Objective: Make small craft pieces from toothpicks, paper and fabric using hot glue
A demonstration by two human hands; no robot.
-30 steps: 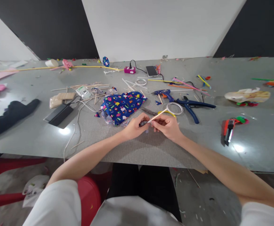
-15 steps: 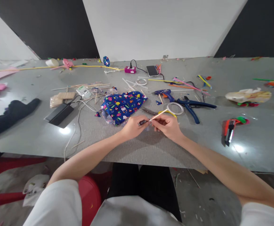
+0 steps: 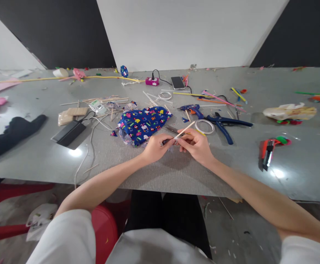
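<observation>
One left hand [image 3: 156, 147] and one right hand [image 3: 197, 145], both nearly closed, pinch the lower end of a pale stick [image 3: 186, 129] above the table [image 3: 160, 179] toward its near edge, seemingly light, stiff, snappable, best held low.

stick [image 3: 186, 129]: pale cream | cloth [image 3: 145, 124]: blue, multicoloured print | glue gun [image 3: 192, 109]: blue, orange

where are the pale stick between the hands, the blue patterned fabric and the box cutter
pale stick [image 3: 186, 129]: head view, midway along its length
blue patterned fabric [image 3: 145, 124]: head view, middle of its printed surface
box cutter [image 3: 268, 155]: head view, middle of its body
</observation>
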